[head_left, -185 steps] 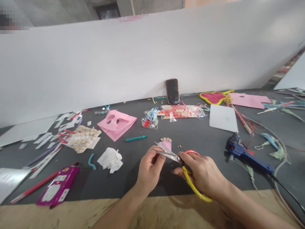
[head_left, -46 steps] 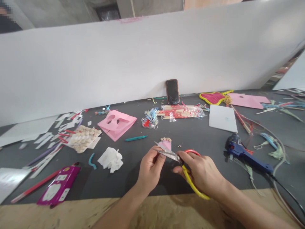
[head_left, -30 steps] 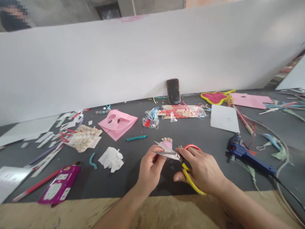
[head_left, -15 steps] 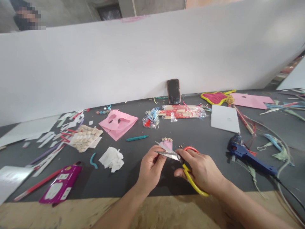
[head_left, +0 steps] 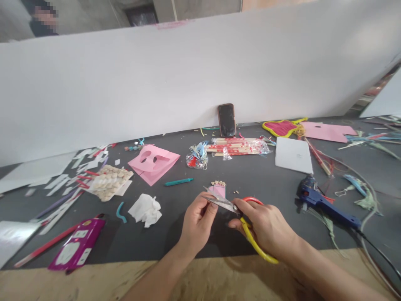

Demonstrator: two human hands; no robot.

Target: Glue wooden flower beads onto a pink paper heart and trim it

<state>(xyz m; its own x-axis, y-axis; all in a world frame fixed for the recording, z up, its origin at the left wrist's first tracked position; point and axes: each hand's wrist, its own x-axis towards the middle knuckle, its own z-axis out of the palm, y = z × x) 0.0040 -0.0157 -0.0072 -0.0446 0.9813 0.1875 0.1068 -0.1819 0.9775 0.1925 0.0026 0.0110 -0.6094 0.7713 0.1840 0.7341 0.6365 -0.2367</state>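
My right hand grips scissors with one red and one yellow handle, their blades parted and pointing left. The blades lie at the fingertips of my left hand, whose thumb and fingers are pinched together. Whatever they pinch is too small or too hidden to make out. Just behind the blades lies a small pink card with little pale beads along its far edge. A few loose beads rest to its right.
A blue glue gun with its cable lies right. A phone leans on the white partition. Bundled sticks, a teal pen, folded pink paper, crumpled tissue and a purple packet lie around.
The yellow handle has swung slightly outward to the right, so the scissors stand a little wider. My left hand keeps its pinch at the blades. The whole view has shifted slightly.
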